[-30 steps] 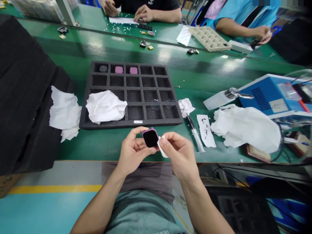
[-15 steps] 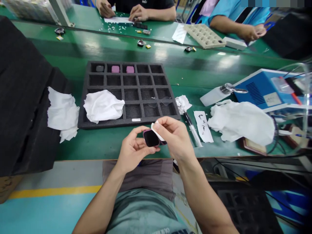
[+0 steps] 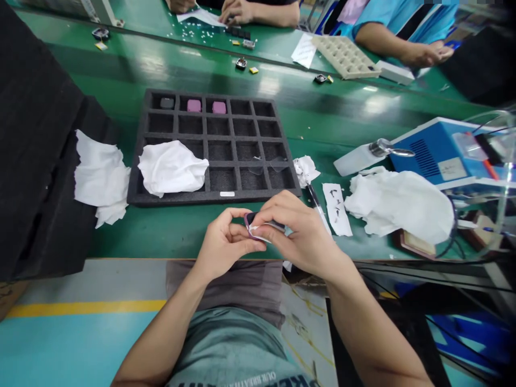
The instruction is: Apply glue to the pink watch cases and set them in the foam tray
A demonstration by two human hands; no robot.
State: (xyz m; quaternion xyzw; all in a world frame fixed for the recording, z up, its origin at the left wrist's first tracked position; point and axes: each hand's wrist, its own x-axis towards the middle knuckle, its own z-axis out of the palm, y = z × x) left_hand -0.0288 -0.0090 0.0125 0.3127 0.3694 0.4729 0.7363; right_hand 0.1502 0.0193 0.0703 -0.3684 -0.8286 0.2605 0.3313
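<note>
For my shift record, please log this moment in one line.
left hand: holds purple-rimmed device; right hand: holds white wipe against device; black tray: two purple pieces, one dark piece; white cloth: lies on tray

L hand (image 3: 221, 242), R hand (image 3: 303, 231) v. close, curled

On the worktop (image 3: 161, 231), a tray (image 3: 258, 194) bearing a cloth (image 3: 173, 167) lies behind a watch case (image 3: 250, 217), left of a bottle (image 3: 357, 160).
</note>
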